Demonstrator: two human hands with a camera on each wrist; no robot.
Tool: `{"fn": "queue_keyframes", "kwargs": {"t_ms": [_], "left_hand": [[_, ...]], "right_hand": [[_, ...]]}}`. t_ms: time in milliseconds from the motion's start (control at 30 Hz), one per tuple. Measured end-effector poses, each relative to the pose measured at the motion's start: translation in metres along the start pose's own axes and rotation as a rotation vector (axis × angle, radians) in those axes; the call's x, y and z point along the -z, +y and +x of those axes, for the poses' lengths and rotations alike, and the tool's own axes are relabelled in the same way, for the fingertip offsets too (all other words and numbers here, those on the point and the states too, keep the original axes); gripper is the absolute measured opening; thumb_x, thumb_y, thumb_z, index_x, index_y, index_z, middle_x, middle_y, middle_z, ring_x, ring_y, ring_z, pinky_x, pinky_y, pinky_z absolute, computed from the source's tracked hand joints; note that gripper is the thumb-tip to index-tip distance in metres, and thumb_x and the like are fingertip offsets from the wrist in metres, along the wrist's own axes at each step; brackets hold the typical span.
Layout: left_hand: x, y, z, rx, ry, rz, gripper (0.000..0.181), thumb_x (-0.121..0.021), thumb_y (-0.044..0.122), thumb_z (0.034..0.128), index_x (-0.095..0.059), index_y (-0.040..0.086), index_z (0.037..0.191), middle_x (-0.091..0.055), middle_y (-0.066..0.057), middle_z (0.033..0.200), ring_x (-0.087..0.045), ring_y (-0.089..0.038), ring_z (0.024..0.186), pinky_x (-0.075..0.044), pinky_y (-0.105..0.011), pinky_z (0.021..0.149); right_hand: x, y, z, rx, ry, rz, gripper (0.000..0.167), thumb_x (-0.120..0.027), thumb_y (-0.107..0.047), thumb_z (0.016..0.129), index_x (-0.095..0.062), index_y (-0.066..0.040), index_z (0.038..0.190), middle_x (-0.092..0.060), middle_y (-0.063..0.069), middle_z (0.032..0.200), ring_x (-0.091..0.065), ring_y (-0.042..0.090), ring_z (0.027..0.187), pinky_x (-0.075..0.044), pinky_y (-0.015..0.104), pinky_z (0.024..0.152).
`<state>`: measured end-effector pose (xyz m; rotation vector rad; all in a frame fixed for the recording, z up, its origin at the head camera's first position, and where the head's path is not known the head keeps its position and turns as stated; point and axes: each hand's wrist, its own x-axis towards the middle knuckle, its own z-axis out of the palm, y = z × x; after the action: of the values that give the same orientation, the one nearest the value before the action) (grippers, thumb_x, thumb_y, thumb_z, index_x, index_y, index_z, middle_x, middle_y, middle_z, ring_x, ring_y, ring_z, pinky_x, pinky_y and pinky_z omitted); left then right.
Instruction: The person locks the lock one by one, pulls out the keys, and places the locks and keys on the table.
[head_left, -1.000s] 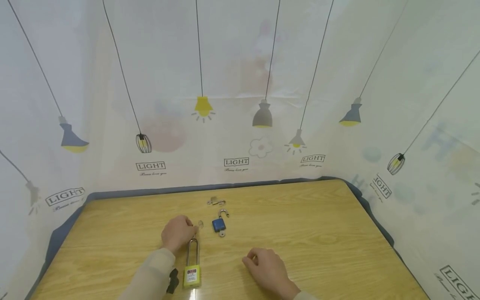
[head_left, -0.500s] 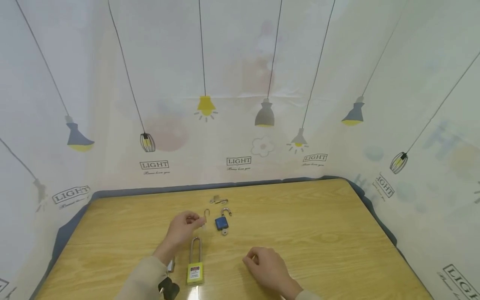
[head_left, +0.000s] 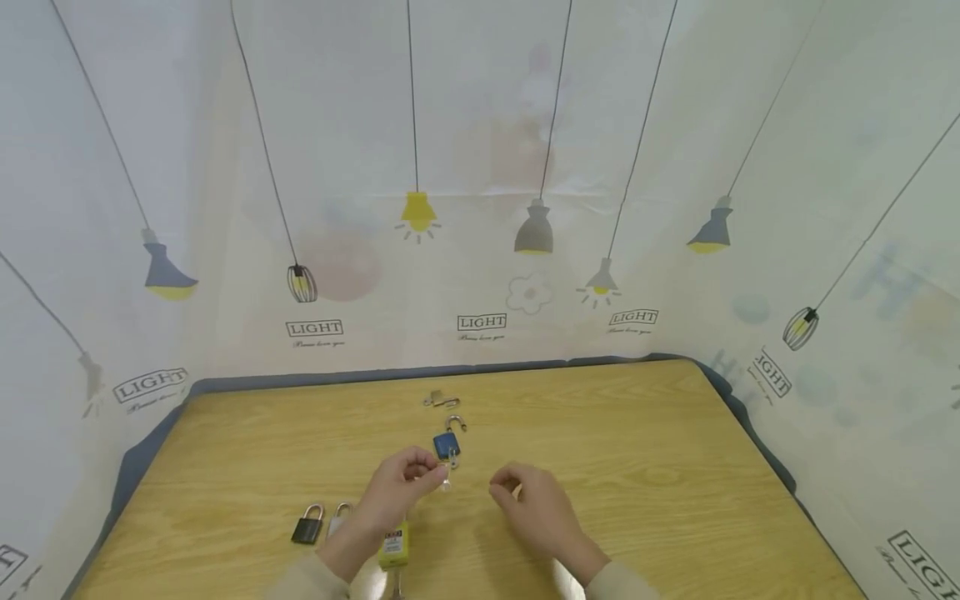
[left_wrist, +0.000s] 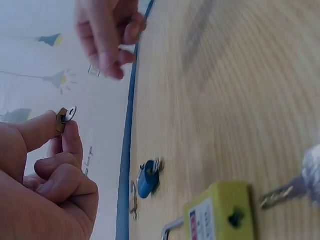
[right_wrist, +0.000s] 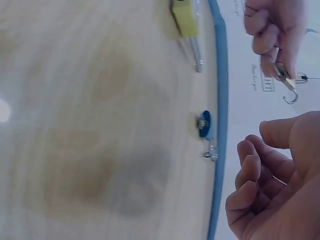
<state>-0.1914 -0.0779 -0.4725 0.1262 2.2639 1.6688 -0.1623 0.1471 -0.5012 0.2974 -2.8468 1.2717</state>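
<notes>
My left hand (head_left: pixel 393 493) pinches a small brass padlock (left_wrist: pixel 61 120) between thumb and fingertips, raised over the table. A little key (left_wrist: pixel 71 113) stands in its body, and its shackle hangs open in the right wrist view. Facing it, my right hand (head_left: pixel 536 510) hovers with loosely curled fingers and holds nothing. Just beyond the left fingertips lies a blue padlock (head_left: pixel 446 445) with an open shackle and a key. Behind that is another small padlock (head_left: pixel 441 399), also unlocked. The left wrist partly covers a yellow long-shackle padlock (head_left: pixel 393 547).
A black padlock (head_left: pixel 307 528) and a silver padlock (head_left: pixel 339 518), partly behind the left forearm, lie at the left. A key (left_wrist: pixel 280 196) shows by the yellow padlock. The wooden table (head_left: pixel 637 433) meets a curtain printed with lamps (head_left: pixel 480 250).
My left hand has lifted the small brass padlock off the table and carried it right and nearer, toward the right hand. The right hand has risen slightly. The black and silver padlocks have come into view.
</notes>
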Motion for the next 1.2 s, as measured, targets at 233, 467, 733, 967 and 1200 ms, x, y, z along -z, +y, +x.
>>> {"fn": "queue_keyframes", "kwargs": {"t_ms": [233, 467, 733, 967, 1200], "left_hand": [[-0.014, -0.002, -0.010, -0.028, -0.033, -0.004, 0.030, -0.068, 0.032, 0.0911, -0.062, 0.006, 0.104, -0.066, -0.002, 0.097, -0.058, -0.015, 0.092, -0.047, -0.033, 0.083], [-0.022, -0.004, -0.013, -0.050, -0.034, -0.010, 0.028, -0.069, 0.030, 0.0903, -0.063, 0.005, 0.103, -0.067, -0.004, 0.098, -0.056, -0.015, 0.093, -0.042, -0.029, 0.080], [-0.027, -0.006, -0.014, -0.072, -0.032, 0.019, 0.028, -0.070, 0.029, 0.0889, -0.063, 0.004, 0.100, -0.065, -0.005, 0.098, -0.054, -0.015, 0.092, -0.042, -0.029, 0.078], [-0.028, -0.008, -0.012, -0.072, -0.039, 0.049, 0.029, -0.071, 0.032, 0.0872, -0.064, 0.007, 0.099, -0.066, -0.003, 0.096, -0.054, -0.016, 0.092, -0.042, -0.029, 0.077], [-0.027, -0.009, -0.011, -0.048, -0.050, 0.030, 0.028, -0.073, 0.031, 0.0865, -0.065, 0.007, 0.099, -0.068, -0.002, 0.094, -0.054, -0.016, 0.092, -0.042, -0.030, 0.075]], "right_hand": [[0.013, -0.013, 0.011, 0.043, -0.021, 0.067, 0.017, -0.060, -0.028, 0.097, -0.070, -0.015, 0.102, -0.069, -0.006, 0.089, -0.051, 0.003, 0.062, -0.046, 0.021, 0.058], [0.017, -0.023, 0.016, 0.045, -0.030, 0.100, 0.023, -0.058, -0.029, 0.098, -0.070, -0.010, 0.104, -0.070, -0.003, 0.091, -0.054, 0.006, 0.070, -0.046, 0.021, 0.062], [0.015, -0.025, 0.020, 0.006, -0.075, 0.156, 0.027, -0.057, -0.035, 0.099, -0.070, -0.012, 0.102, -0.071, 0.003, 0.092, -0.059, 0.008, 0.076, -0.048, 0.022, 0.065], [0.013, -0.025, 0.023, -0.018, -0.120, 0.206, 0.029, -0.057, -0.036, 0.098, -0.069, -0.010, 0.102, -0.070, 0.003, 0.092, -0.060, 0.011, 0.079, -0.049, 0.026, 0.067], [0.011, -0.026, 0.024, -0.027, -0.153, 0.221, 0.024, -0.058, -0.033, 0.098, -0.070, -0.013, 0.101, -0.069, -0.001, 0.092, -0.058, 0.010, 0.079, -0.048, 0.025, 0.068]]}}
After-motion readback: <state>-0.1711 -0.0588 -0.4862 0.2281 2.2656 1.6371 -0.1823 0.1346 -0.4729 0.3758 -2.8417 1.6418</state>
